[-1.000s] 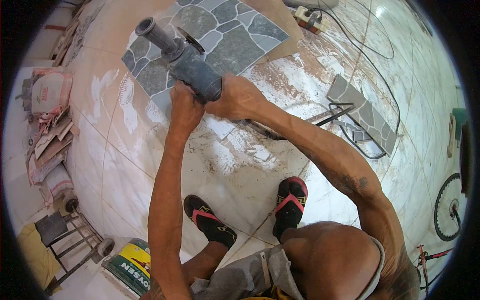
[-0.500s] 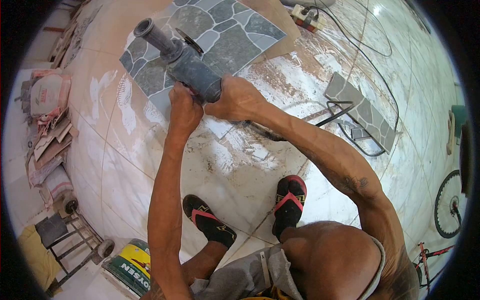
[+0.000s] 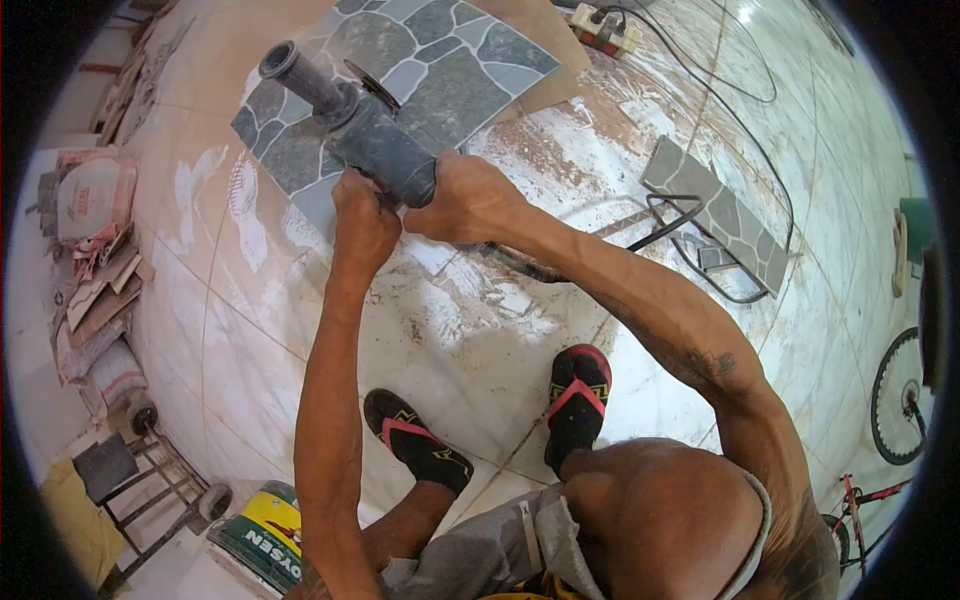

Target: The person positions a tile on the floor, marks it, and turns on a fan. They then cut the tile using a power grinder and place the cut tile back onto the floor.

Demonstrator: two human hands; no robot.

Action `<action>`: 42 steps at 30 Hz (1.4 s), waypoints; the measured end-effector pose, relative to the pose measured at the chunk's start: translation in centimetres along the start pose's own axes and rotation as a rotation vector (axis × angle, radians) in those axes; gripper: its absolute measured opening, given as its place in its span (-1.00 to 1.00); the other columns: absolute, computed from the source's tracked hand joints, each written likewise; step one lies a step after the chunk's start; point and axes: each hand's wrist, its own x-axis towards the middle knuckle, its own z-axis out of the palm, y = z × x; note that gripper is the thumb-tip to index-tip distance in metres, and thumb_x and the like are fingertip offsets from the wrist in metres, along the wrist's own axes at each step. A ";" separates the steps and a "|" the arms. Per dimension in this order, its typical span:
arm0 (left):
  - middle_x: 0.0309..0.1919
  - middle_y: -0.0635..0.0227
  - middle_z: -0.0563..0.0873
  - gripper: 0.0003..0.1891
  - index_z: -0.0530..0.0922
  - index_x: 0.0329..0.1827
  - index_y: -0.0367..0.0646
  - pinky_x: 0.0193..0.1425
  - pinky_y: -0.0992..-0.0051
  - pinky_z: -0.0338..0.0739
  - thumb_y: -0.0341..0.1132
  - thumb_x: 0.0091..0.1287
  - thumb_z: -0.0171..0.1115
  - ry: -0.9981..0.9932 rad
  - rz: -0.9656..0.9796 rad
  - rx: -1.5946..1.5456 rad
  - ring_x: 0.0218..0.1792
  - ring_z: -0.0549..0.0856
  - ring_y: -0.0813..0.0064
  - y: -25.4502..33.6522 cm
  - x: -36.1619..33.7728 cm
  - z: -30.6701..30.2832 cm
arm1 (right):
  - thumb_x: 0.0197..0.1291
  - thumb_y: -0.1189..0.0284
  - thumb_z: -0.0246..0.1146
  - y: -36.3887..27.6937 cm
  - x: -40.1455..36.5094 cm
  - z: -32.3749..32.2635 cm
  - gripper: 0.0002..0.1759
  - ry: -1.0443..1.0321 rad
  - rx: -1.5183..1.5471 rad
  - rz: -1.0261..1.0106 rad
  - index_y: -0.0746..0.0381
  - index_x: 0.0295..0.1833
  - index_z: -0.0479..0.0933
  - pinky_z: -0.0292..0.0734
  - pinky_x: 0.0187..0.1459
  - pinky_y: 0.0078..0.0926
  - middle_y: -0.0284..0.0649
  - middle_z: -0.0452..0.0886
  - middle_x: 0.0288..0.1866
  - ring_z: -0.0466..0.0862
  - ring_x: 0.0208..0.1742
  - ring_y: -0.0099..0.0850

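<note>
An angle grinder (image 3: 375, 145) with a dusty dark body is held over a grey stone-patterned tile (image 3: 460, 85). My left hand (image 3: 362, 215) is closed on the grinder's near side, under its body. Wrapped round the rear end of the body is my right hand (image 3: 465, 200). The side handle points up and to the left, and the thin cutting disc (image 3: 372, 84) shows at the grinder's far right side. Whether the disc touches the tile cannot be made out.
White dust covers the tiled floor. A cut tile strip (image 3: 720, 205) and a bent black metal frame (image 3: 665, 235) lie right. A power strip (image 3: 603, 30) with cables is at the top. A paint bucket (image 3: 262, 535) stands lower left; a bicycle wheel (image 3: 897, 395) is far right.
The view has shifted slightly, with the tile and floor items a little further left and up. Both hands still hold the grinder, which appears slightly further left.
</note>
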 end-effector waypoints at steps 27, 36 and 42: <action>-0.28 -0.08 0.64 -0.69 0.39 -0.10 -0.47 -0.08 0.14 0.51 -0.54 0.16 0.28 0.009 0.089 -0.012 -0.20 0.64 -0.07 0.3 -0.5 0.3 | -0.17 0.08 0.44 0.6 -1.0 0.3 -0.39 0.039 0.011 -0.016 0.47 -0.22 0.64 0.65 -0.09 -0.17 0.21 0.69 -0.23 0.74 -0.13 0.03; -0.07 -0.04 0.49 -0.51 0.32 0.01 -0.33 0.18 0.05 0.36 -0.61 0.04 0.37 -0.130 -0.092 -0.046 0.08 0.44 -0.14 1.5 -1.1 -0.5 | -0.11 0.09 0.42 0.6 -1.5 -0.1 -0.32 -0.007 0.009 -0.033 0.53 -0.10 0.53 0.59 -0.10 -0.16 0.26 0.65 -0.25 0.71 -0.17 0.07; -0.13 -0.02 0.49 -0.62 0.31 -0.09 -0.29 0.12 0.05 0.35 -0.70 0.07 0.22 -0.100 -0.011 -0.013 0.00 0.45 -0.11 0.2 -1.4 -0.1 | -0.11 0.10 0.42 0.1 -2.0 -0.6 -0.31 -0.022 0.000 0.007 0.55 -0.10 0.53 0.60 -0.10 -0.16 0.27 0.65 -0.24 0.71 -0.16 0.08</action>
